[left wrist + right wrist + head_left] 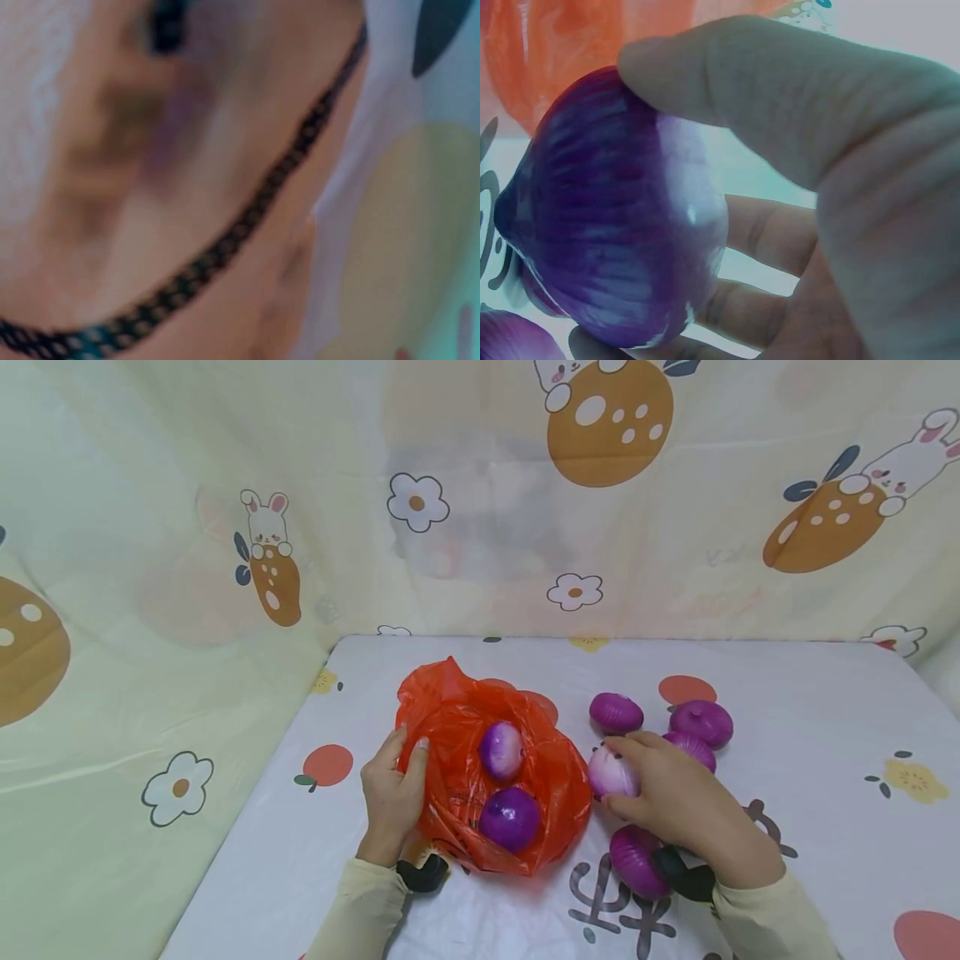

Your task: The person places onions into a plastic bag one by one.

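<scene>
A red plastic bag [558,777] lies spread wide on the table, with its left edge pinched between the thumb and fingers of my left hand [393,793]. Inside it sit a purple-and-white onion [502,750] and a darker purple onion [510,819]. Just right of the bag, my right hand [671,789] grips another red onion [611,772] between thumb and fingers. The right wrist view shows this onion [622,210] close up, its skin purple with a pale patch. Blurred skin and a dark patterned strap fill most of the left wrist view.
More red onions surround my right hand: one behind it [616,713], two at the back right, [701,723] partly overlapping, and one near my wrist [633,860]. A printed cloth [825,718] covers the table, and a patterned curtain [480,552] hangs behind.
</scene>
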{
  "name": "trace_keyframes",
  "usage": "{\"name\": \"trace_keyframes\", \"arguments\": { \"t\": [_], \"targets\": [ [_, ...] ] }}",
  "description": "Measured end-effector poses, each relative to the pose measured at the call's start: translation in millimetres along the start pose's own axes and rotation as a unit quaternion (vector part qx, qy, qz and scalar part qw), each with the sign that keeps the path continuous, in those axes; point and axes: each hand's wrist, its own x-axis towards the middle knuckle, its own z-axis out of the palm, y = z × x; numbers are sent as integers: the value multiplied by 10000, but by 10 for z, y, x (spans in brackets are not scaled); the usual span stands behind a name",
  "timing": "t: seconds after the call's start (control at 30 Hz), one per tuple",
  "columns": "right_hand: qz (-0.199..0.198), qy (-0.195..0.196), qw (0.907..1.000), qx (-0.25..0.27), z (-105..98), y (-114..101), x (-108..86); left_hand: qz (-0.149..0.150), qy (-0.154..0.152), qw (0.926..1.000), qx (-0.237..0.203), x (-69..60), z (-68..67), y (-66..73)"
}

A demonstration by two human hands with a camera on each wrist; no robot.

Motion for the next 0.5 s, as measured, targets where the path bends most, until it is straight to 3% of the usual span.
{"name": "trace_keyframes", "arguments": {
  "t": [0.2, 0.5],
  "targets": [
    [-290, 363, 9989, -82, -46, -38, -32, 30, 10, 10000, 22, 1, -4, 1],
    [-315, 469, 9984, -7, -119, -124, -38, 125, 23, 9999, 60, 4, -2, -15]
  ]
}}
